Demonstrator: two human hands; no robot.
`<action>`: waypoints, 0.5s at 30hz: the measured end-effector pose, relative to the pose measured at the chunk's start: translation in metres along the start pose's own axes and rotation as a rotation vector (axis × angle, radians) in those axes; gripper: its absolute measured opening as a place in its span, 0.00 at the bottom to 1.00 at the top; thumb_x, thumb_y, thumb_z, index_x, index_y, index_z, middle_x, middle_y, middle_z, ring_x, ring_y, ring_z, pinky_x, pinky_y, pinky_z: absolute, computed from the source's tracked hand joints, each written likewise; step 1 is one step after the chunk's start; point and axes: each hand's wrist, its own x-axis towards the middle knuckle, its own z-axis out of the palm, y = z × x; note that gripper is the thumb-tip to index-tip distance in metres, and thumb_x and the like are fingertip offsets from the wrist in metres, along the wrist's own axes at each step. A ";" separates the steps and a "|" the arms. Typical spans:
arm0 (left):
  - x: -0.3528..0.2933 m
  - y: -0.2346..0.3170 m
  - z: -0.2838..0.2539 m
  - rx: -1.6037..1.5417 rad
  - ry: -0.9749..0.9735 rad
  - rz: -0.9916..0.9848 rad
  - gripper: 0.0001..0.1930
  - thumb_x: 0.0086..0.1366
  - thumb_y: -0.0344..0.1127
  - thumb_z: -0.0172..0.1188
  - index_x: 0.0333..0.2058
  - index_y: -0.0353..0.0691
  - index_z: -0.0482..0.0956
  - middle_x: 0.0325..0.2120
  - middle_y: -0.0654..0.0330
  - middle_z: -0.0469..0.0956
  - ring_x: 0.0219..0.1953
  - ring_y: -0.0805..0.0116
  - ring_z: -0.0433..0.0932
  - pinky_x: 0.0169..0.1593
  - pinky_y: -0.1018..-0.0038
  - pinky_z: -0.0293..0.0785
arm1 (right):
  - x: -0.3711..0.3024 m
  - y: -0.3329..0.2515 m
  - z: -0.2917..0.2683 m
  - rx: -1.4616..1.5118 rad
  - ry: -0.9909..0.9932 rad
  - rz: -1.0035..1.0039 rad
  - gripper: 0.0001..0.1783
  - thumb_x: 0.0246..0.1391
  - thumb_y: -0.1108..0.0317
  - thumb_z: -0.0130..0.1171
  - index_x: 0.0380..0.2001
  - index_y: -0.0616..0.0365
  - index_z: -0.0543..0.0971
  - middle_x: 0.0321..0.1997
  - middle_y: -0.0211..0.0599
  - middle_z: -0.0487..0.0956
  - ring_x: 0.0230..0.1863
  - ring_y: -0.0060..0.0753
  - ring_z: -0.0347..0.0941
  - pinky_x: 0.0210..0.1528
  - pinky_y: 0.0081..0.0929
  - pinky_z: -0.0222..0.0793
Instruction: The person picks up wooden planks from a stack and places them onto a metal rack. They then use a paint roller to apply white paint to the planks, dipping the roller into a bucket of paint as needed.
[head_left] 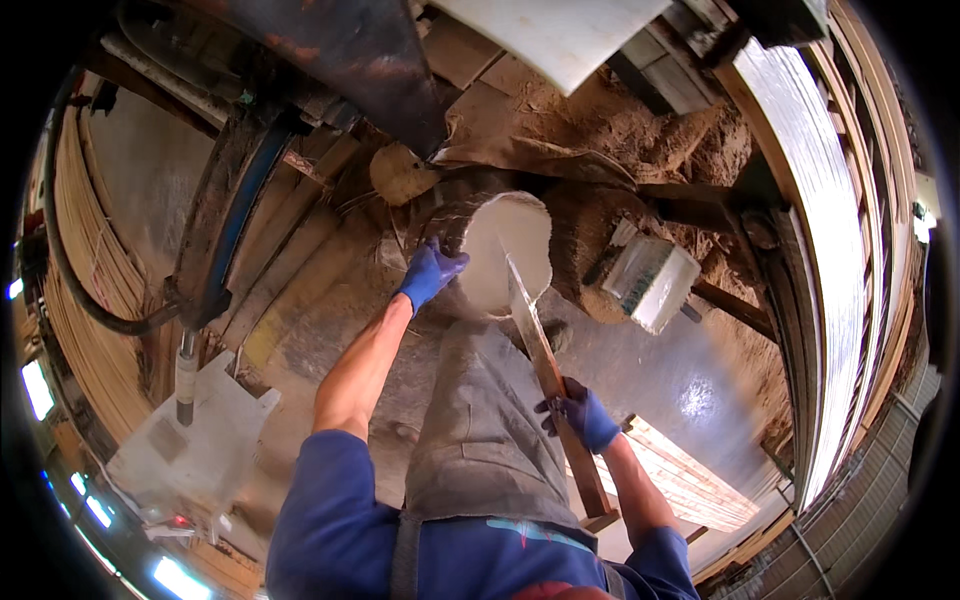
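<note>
A bucket or drum with a pale, creamy liquid (488,245) inside stands in front of me, its dark outer wall mostly hidden. My left hand (433,274), in a blue glove, is closed at the left of its rim, thumb toward the liquid. A long, flat wooden stick (538,345) slants from beside my right hip into the bucket, and its coated far end meets the liquid. Gloved in blue too, my right hand (585,417) wraps round the lower part of this stick. A grey apron (480,425) hangs between my arms.
A pale box-shaped container (655,283) lies tilted right of the bucket. Sheets are stacked along the right (815,215) and left (90,290). A dark metal post (225,200) with a hose rises at left. Overhead juts a white panel (560,30); light wooden strips (680,475) lie at lower right.
</note>
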 end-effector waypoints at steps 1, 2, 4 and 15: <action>0.009 -0.006 0.000 -0.026 -0.036 -0.018 0.37 0.46 0.53 0.69 0.48 0.28 0.72 0.37 0.37 0.79 0.42 0.48 0.80 0.45 0.62 0.75 | 0.007 -0.016 0.007 0.021 -0.080 -0.071 0.24 0.61 0.61 0.54 0.56 0.60 0.66 0.41 0.38 0.77 0.30 0.26 0.75 0.28 0.24 0.74; 0.020 -0.013 0.001 -0.051 -0.082 -0.070 0.37 0.47 0.52 0.69 0.48 0.28 0.71 0.37 0.37 0.79 0.43 0.48 0.80 0.45 0.62 0.75 | 0.013 -0.034 0.014 0.027 -0.122 -0.113 0.27 0.61 0.58 0.54 0.58 0.59 0.65 0.43 0.39 0.77 0.32 0.26 0.75 0.30 0.24 0.75; 0.047 -0.027 0.006 0.004 -0.075 0.011 0.39 0.47 0.55 0.69 0.50 0.30 0.70 0.36 0.41 0.80 0.43 0.48 0.80 0.45 0.61 0.75 | 0.022 -0.069 0.028 -0.037 -0.155 -0.199 0.33 0.60 0.52 0.54 0.63 0.57 0.61 0.47 0.40 0.77 0.35 0.27 0.76 0.34 0.24 0.75; 0.124 -0.117 -0.001 0.286 0.277 0.261 0.19 0.59 0.46 0.58 0.44 0.39 0.79 0.42 0.45 0.79 0.46 0.47 0.77 0.47 0.59 0.73 | 0.063 -0.009 0.024 -0.045 -0.005 -0.326 0.21 0.64 0.61 0.50 0.57 0.57 0.70 0.42 0.38 0.80 0.35 0.22 0.75 0.39 0.23 0.73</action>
